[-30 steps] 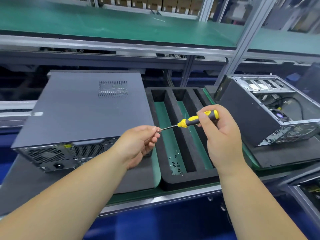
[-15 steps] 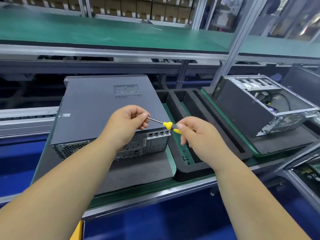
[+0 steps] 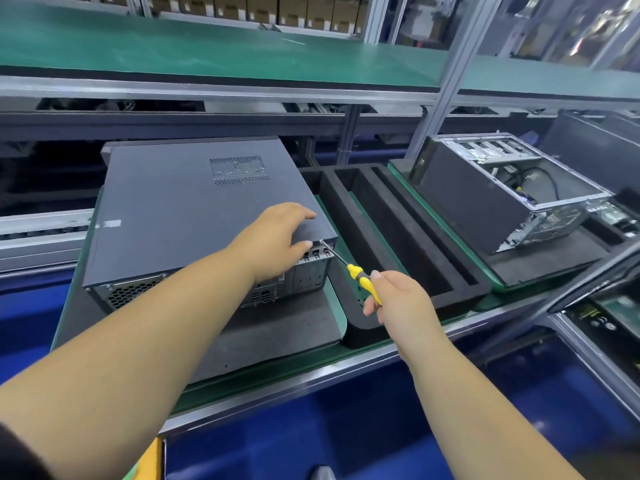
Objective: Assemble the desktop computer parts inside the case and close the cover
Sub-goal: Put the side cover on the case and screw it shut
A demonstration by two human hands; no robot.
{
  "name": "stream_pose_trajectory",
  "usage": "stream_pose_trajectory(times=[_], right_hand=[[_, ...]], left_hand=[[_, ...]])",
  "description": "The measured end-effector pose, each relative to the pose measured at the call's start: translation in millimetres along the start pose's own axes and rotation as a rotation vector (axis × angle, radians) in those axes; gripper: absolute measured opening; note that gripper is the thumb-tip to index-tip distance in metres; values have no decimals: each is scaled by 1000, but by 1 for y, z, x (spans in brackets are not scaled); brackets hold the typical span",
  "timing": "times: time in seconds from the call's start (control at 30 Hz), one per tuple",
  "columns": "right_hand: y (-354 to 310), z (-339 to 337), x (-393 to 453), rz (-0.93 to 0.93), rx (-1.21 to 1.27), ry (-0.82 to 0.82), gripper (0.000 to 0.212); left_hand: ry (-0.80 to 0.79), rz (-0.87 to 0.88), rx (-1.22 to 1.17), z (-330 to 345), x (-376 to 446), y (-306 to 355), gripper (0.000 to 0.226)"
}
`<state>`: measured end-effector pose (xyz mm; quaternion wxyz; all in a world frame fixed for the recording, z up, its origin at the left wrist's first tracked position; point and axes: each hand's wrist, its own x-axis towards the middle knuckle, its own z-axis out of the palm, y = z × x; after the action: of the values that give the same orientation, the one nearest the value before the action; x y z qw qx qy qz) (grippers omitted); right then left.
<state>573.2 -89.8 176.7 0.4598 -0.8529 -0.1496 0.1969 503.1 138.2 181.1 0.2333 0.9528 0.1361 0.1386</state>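
Closed dark-grey metal desktop computer case [image 3: 194, 209] lies on its side on a grey foam pad [image 3: 277, 327] on the green-matted table [image 3: 311, 362], rear panel toward the viewer, cover on; left hand [image 3: 280, 237] rests on its near-right top corner, fingers draped over the edge, thumb by the rear panel; right hand [image 3: 398, 299] w/ grip clamped on yellow-and-black-handled screwdriver [image 3: 360, 278], tip at the case's rear top corner just beside the left thumb; black foam slotted tray [image 3: 415, 244] right of case; beyond it an open silver-framed computer chassis [image 3: 512, 192], tilted.
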Motion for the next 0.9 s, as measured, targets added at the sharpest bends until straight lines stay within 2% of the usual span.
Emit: stream_pose_trajectory(times=[0.27,0.7,0.9], right_hand=[[9,7,-5,42,66,26,36],[8,18,-4,51,34,74,47],[8,28,-6,91,174,-67,34]], left_hand=[[-22,56,24,17,14,2,29],[122,25,88,30,19,11,13],[156,21,74,37,19,7,9]])
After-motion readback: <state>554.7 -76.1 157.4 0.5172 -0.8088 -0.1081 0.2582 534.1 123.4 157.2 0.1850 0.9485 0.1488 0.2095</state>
